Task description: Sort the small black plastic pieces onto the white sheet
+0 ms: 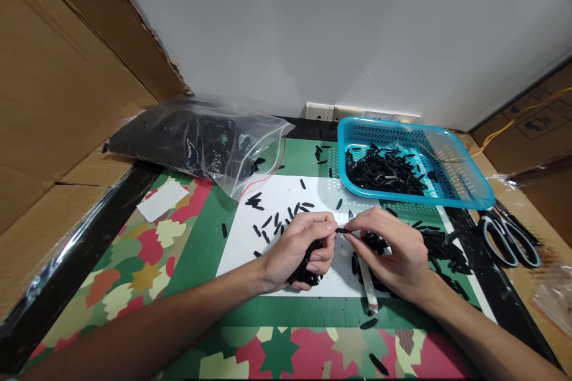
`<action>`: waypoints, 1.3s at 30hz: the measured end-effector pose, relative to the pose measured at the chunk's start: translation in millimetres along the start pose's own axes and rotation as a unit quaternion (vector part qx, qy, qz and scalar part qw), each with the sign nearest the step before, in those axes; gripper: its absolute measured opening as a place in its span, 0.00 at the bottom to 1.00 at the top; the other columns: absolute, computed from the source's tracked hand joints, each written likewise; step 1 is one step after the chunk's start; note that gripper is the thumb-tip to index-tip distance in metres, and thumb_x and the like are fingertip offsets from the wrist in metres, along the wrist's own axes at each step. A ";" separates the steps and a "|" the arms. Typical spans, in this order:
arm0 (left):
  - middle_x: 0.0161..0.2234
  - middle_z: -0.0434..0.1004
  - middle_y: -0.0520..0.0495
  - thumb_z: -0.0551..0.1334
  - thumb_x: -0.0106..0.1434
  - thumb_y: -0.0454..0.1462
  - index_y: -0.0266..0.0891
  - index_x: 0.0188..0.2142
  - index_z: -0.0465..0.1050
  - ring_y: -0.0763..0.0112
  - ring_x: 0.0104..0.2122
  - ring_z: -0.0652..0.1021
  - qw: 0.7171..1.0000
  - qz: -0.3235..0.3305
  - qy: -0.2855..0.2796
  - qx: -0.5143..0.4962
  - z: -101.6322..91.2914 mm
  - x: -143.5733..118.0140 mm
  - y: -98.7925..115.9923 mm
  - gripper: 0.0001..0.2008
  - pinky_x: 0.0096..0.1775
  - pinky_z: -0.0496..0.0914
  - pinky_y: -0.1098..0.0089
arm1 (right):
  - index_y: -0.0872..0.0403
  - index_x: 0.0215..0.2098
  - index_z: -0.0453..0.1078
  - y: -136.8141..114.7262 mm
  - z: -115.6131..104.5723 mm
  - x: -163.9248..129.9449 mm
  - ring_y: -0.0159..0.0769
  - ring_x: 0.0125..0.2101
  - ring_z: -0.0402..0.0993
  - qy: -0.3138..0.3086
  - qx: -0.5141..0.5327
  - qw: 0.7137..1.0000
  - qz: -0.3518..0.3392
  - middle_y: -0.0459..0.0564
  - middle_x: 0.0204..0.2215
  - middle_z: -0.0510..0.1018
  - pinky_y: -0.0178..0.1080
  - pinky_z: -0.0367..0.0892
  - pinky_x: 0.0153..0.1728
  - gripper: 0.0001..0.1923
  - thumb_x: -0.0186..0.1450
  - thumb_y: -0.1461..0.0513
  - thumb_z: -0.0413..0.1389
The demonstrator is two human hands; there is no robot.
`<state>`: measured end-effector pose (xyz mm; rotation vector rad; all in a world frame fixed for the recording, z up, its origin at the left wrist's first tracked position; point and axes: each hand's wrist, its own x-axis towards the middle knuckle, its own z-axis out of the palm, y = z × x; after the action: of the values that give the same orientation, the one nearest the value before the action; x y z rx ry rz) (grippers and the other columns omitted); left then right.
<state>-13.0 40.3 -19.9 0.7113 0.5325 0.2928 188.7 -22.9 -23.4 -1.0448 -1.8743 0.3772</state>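
My left hand (308, 247) is curled around a bunch of small black strips (306, 274), some of which stick out below the palm. Between its thumb and forefinger and the fingertips of my right hand (393, 247) lies a single black strip (342, 230), pinched at both ends. Under and beside my right hand, a slim knife-like tool with a pale handle (368, 286) lies on a white sheet (236, 256). More loose black strips (277, 223) are scattered on the sheet left of my hands, and a heap (444, 250) lies right of my right hand.
A blue plastic basket (485, 193) holding many black strips stands at the back right. Scissors (509, 241) lie beyond the sheet's right side. At the back left rests a clear zip bag (187, 137) of dark material. Cardboard (67, 41) walls off the left; sockets (319, 111) line the wall.
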 end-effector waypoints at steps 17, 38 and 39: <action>0.20 0.57 0.57 0.61 0.69 0.46 0.41 0.30 0.65 0.78 0.17 0.56 1.000 -0.021 0.008 -0.017 1.8 0.3 2.2 0.15 0.11 0.51 0.82 | 0.54 0.44 0.74 3.8 -1.6 -1.5 0.36 0.33 0.76 -0.004 -0.027 1.000 0.016 0.50 0.33 0.81 0.39 0.70 0.35 0.08 0.69 0.71 0.60; 0.19 0.53 0.58 0.62 0.69 0.51 0.39 0.23 0.64 0.79 0.16 0.55 1.000 -0.024 0.019 -0.003 2.6 2.4 1.8 0.23 0.10 0.51 0.82 | 0.56 0.43 0.74 8.8 -1.4 -0.5 0.37 0.27 0.72 -0.006 -0.146 0.986 -0.074 0.50 0.26 0.77 0.39 0.65 0.29 0.07 0.70 0.69 0.56; 0.19 0.53 0.58 0.62 0.69 0.51 0.39 0.23 0.64 0.79 0.16 0.55 1.000 -0.023 0.018 -0.002 2.8 2.5 1.8 0.24 0.10 0.51 0.82 | 0.56 0.42 0.74 8.2 -1.3 0.2 0.36 0.26 0.71 -0.006 -0.145 0.987 -0.069 0.50 0.26 0.77 0.39 0.64 0.28 0.06 0.70 0.69 0.55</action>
<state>-9.5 41.2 -17.8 0.6907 0.5824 0.2641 193.9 -18.1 -27.7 -1.0946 -2.0409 0.0292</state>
